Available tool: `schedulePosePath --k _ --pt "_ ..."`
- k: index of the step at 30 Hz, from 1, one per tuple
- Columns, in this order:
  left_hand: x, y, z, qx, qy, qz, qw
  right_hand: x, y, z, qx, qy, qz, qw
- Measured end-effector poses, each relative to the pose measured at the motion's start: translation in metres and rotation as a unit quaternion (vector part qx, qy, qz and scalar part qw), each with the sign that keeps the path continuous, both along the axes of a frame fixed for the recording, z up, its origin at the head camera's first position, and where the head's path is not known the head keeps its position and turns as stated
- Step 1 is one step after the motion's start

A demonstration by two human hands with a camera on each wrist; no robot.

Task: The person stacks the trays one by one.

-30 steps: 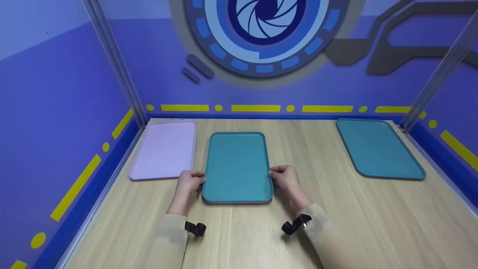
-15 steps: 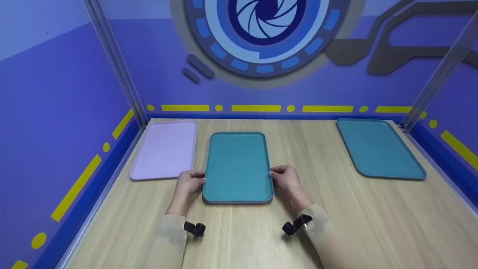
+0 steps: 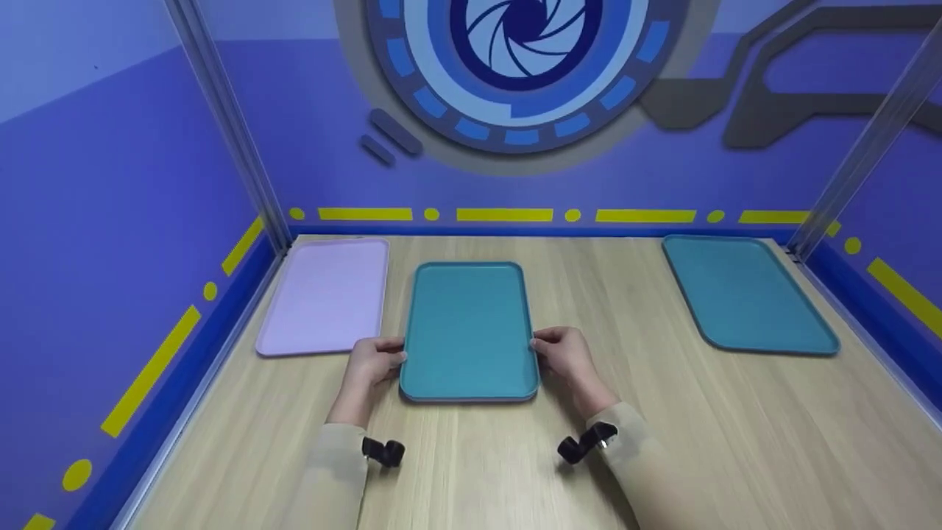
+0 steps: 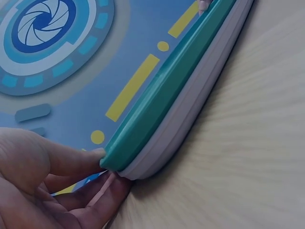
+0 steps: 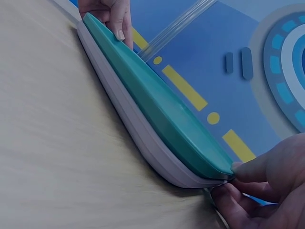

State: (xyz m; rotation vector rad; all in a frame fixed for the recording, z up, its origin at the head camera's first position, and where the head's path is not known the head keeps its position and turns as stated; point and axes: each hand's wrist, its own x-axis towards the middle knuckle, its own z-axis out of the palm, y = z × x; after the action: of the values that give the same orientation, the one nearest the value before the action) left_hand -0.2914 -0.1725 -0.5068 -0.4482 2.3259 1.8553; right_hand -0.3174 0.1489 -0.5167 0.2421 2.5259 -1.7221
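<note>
Left hand (image 3: pixel 373 361) pinched the left rim of the middle teal tray (image 3: pixel 469 331): thumb at the rim, fingers curled below. Right hand (image 3: pixel 564 350) mirrored that grip on the right rim, also grasping. In both wrist views the fingers reached down to the pale tray (image 4: pixel 177 124) directly underneath. Middle teal tray sat stacked on the pale one, roughly level, edges about aligned, centred in front of the person. Couldn't tell if the stack's underside touched the table (image 3: pixel 456 471).

Containers: head view showed the middle teal tray's flat floor from rim to rim. Lilac tray (image 3: pixel 324 294) lay flat at far left, near corner just beside the left hand. Right teal tray (image 3: pixel 751 294) lay flat at far right, well apart from the right hand, askew to the stack.

Vs half a second earlier: same two grips, all trays in the same spots. Whole head view shifted by a hair, table and back wall (image 3: pixel 294 147) together.
</note>
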Motion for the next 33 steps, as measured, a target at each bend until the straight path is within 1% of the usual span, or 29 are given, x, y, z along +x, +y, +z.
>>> schedulePosePath --k 4,8,11,14,17,20,21,23,25,27,29,31,33 --pt "0.000 -0.002 0.001 0.000 0.001 -0.002 1.0000 0.000 -0.001 0.002 -0.006 -0.013 0.005 0.9999" --pt "0.001 -0.006 0.003 0.014 0.001 -0.003 0.9999 0.000 -0.004 0.007 -0.010 -0.022 0.007 0.9997" --pt "0.002 -0.013 0.006 0.020 0.008 0.003 0.9998 0.000 -0.009 0.013 0.006 -0.012 0.005 0.9999" --pt "0.002 -0.024 0.010 0.016 0.019 0.021 0.9995 -0.001 -0.017 0.022 0.019 0.006 0.001 0.9998" --pt "0.002 -0.038 0.015 0.020 0.033 0.051 0.9980 -0.003 -0.027 0.031 0.013 0.034 0.002 0.9993" --pt "0.003 -0.057 0.020 0.023 0.045 0.092 0.9945 -0.003 -0.041 0.037 0.005 0.066 0.015 0.9977" --pt "0.003 -0.064 0.021 0.015 0.055 0.106 0.9928 -0.003 -0.046 0.039 0.001 0.074 0.021 0.9970" --pt "0.003 -0.079 0.023 -0.018 0.077 0.132 0.9880 -0.002 -0.058 0.043 -0.006 0.084 0.037 0.9957" --pt "0.003 -0.095 0.025 -0.058 0.098 0.161 0.9804 -0.001 -0.072 0.046 -0.015 0.090 0.057 0.9942" --pt "0.002 -0.110 0.026 -0.090 0.112 0.191 0.9710 0.000 -0.087 0.049 -0.029 0.088 0.077 0.9927" --pt "0.002 -0.124 0.028 -0.098 0.109 0.219 0.9646 0.001 -0.103 0.051 -0.042 0.084 0.100 0.9906" --pt "0.001 -0.136 0.027 -0.098 0.101 0.241 0.9604 0.003 -0.120 0.053 -0.055 0.073 0.121 0.9885" --pt "0.001 -0.146 0.026 -0.102 0.091 0.252 0.9579 0.004 -0.137 0.054 -0.068 0.061 0.137 0.9864"
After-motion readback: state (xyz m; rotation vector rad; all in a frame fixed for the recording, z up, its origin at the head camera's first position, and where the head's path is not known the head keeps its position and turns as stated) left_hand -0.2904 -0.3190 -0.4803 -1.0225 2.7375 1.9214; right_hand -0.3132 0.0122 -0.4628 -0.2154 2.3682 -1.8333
